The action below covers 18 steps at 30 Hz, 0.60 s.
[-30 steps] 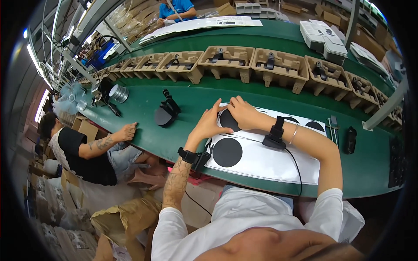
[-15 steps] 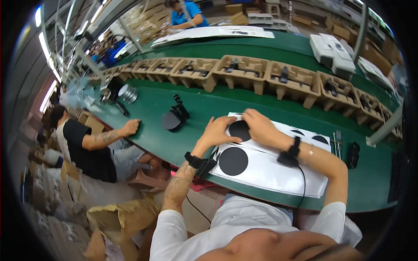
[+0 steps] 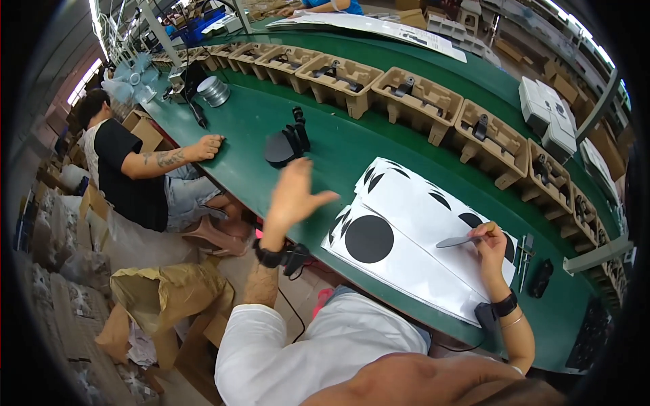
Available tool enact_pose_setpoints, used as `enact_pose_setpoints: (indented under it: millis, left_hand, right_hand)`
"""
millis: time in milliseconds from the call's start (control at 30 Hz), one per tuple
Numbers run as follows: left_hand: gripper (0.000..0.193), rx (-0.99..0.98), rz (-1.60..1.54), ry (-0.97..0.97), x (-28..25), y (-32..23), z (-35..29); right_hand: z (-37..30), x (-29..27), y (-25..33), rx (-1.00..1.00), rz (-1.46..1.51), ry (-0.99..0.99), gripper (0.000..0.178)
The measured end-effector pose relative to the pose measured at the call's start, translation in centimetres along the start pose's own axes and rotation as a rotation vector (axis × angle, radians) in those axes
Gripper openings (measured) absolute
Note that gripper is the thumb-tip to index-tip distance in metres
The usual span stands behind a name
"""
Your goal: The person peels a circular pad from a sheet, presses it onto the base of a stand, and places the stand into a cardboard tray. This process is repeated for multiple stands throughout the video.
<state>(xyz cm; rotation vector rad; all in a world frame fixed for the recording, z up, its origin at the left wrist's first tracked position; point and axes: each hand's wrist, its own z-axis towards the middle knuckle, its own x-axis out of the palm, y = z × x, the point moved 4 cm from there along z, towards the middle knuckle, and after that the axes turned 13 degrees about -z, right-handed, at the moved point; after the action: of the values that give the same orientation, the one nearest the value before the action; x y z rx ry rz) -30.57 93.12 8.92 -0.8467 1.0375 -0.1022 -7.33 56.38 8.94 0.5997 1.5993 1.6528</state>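
Between the thumb and fingers of my right hand [image 3: 493, 252] is a thin round sticker [image 3: 455, 241], grey side showing and tilted nearly edge-on. It hangs over white sticker sheets [image 3: 421, 254] that carry large black discs [image 3: 369, 239]. My left hand [image 3: 295, 197] is slightly blurred, thumb spread from the fingers, with nothing in it. Just beyond its fingertips, on the green bench, stands a black stand with a round base [image 3: 279, 147] and a short upright arm. Whether the fingers touch it I cannot tell.
Brown moulded pulp trays [image 3: 420, 101] holding black parts line the bench's far side. Metal tools [image 3: 525, 260] and a small black object [image 3: 540, 278] lie right of the sheets. A co-worker's arm [image 3: 169, 159] rests at the left edge, near a silver spool [image 3: 213, 91].
My right hand has lifted a disc from the sheets and moved right with it. My left hand has left the sheets and reached left toward the black stand. The view has shifted.
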Motion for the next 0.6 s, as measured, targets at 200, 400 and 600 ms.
enact_pose_setpoints:
  millis: [200, 400, 600]
  left_hand:
    - [0.107, -0.126, 0.304, -0.164, -5.8, 10.0, 5.4]
    - [0.097, -0.114, -0.106, 0.096, -5.6, 14.6, 10.2]
    - [0.093, -0.072, -0.571, -0.353, -8.7, 11.0, 4.6]
  right_hand:
    - [-0.1, 2.2, 4.9, -0.129, -0.099, 0.155, 0.022]
    - [-5.1, 4.3, 10.5, -0.548, -0.853, 0.102, 0.022]
    - [-9.6, 3.7, 10.6, -0.486, -0.834, -0.172, 0.021]
